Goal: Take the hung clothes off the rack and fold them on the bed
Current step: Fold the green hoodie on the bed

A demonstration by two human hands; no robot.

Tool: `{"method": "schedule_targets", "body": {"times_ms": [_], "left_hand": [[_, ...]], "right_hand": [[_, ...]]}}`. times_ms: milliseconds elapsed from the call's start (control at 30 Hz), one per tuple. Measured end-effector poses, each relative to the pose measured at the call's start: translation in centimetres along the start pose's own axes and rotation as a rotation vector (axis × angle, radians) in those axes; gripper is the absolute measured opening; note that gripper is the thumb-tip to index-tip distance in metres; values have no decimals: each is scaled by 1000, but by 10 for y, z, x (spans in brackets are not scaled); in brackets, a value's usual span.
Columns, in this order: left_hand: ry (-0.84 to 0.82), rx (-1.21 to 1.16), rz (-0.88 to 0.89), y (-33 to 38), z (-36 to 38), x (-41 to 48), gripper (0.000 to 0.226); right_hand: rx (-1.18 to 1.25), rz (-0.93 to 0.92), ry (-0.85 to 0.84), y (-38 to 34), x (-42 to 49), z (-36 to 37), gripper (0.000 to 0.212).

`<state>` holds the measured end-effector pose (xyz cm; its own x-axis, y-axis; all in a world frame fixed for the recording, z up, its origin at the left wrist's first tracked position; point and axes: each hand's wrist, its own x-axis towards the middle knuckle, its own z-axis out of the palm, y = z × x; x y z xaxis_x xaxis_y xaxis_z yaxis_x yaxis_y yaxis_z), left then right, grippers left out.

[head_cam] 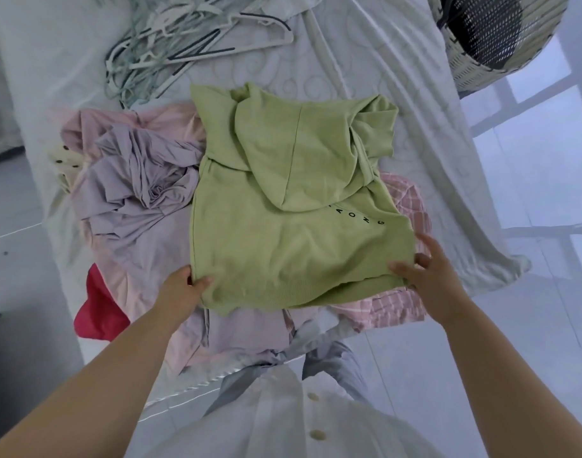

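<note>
Presently, the left hand (192,285) pinches the near-left hem corner of the green hoodie (283,246), thumb on top; the right hand (425,272) grips the near-right corner. The hoodie lies sleeves folded in, atop a lilac garment (134,180) and a pink checked garment (405,206) on the bed (365,61).

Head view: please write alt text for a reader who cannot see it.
The left grip and right grip hold the hem of a green hoodie, flat on a pile of clothes on the bed. Hangers lie behind it, a basket at right.
</note>
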<state>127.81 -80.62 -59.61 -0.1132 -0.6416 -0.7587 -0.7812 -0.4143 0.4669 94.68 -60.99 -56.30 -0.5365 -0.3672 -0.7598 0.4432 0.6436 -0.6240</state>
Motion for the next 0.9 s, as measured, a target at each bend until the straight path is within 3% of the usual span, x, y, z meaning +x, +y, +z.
{"method": "schedule_targets", "body": {"times_ms": [67, 133, 233, 367, 567, 667, 767, 833, 900], "left_hand": [[46, -35, 13, 7, -8, -1, 19], [141, -69, 50, 24, -17, -1, 17], [169, -360, 129, 65, -33, -3, 41], [34, -542, 138, 130, -44, 22, 22], [14, -824, -15, 218, -49, 87, 27], [5, -636, 7, 242, -45, 123, 48], [98, -374, 124, 248, -31, 158, 58], [156, -21, 192, 241, -21, 175, 71], [288, 427, 247, 228, -13, 189, 78]], "right_hand": [[15, -71, 65, -7, -3, -10, 70], [-55, -109, 93, -14, -3, -20, 43], [-72, -98, 97, -31, -3, -28, 13], [80, -113, 117, -74, 15, -24, 10], [144, -271, 160, -145, 87, 3, 14], [199, -253, 153, -168, 141, 20, 35], [45, -200, 58, -168, 196, 37, 72], [-175, -158, 0, -157, 218, 47, 85], [-452, -124, 61, -138, 226, 52, 86]]}}
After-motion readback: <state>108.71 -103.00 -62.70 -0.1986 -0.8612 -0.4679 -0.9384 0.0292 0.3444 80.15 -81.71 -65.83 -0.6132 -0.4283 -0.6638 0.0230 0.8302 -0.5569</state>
